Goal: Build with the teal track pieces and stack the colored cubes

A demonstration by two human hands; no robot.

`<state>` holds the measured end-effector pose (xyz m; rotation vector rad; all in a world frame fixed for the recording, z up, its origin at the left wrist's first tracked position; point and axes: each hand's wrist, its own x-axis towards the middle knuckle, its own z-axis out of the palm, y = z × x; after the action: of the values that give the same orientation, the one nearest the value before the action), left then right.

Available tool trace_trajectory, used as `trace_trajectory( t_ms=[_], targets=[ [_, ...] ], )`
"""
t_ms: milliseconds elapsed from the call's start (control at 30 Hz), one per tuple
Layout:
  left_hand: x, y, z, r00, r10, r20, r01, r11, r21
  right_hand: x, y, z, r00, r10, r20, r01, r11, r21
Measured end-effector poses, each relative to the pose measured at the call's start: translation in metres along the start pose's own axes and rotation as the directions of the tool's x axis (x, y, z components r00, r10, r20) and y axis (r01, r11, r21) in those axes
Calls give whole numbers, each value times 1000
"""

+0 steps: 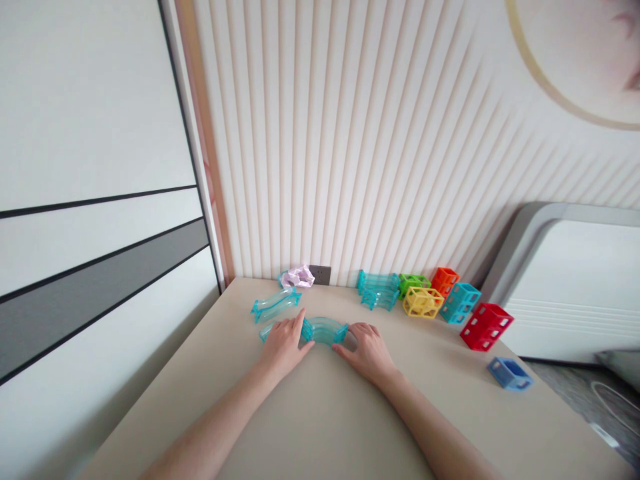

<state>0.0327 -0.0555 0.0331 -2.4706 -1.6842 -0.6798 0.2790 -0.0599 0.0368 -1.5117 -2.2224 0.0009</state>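
A clear teal curved track piece (325, 331) lies on the table between my hands. My left hand (284, 343) closes on its left end, thumb in front and index finger reaching up behind. Another teal piece (265, 332) shows to the left of that hand and is mostly covered by it; whether the two are joined I cannot tell. My right hand (367, 348) has the curved piece's right end between thumb and fingers. Just behind my left hand lie longer clear teal track pieces (276, 305).
Along the wall stand more teal track pieces (379, 290) and green (414, 283), yellow (423, 303), orange (445, 281), teal (460, 303) and red (487, 327) blocks. A blue block (510, 374) sits near the table's right edge. Crumpled lilac paper (298, 276) lies by a wall socket (321, 274).
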Motion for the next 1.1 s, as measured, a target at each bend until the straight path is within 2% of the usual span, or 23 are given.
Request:
trace_trajectory(
  t_ms=[267, 633, 1100],
  targets=[
    [0, 1, -2, 1000, -3, 1, 3, 1000, 2, 0, -9, 2, 1000, -6, -16, 6, 999, -36],
    [0, 1, -2, 1000, 3, 30, -4, 999, 38, -2, -6, 5, 1000, -2, 5, 2, 1000, -6],
    [1, 2, -1, 1000, -5, 22, 4, 999, 37, -1, -8, 3, 997, 76, 32, -77, 996, 42]
  ],
)
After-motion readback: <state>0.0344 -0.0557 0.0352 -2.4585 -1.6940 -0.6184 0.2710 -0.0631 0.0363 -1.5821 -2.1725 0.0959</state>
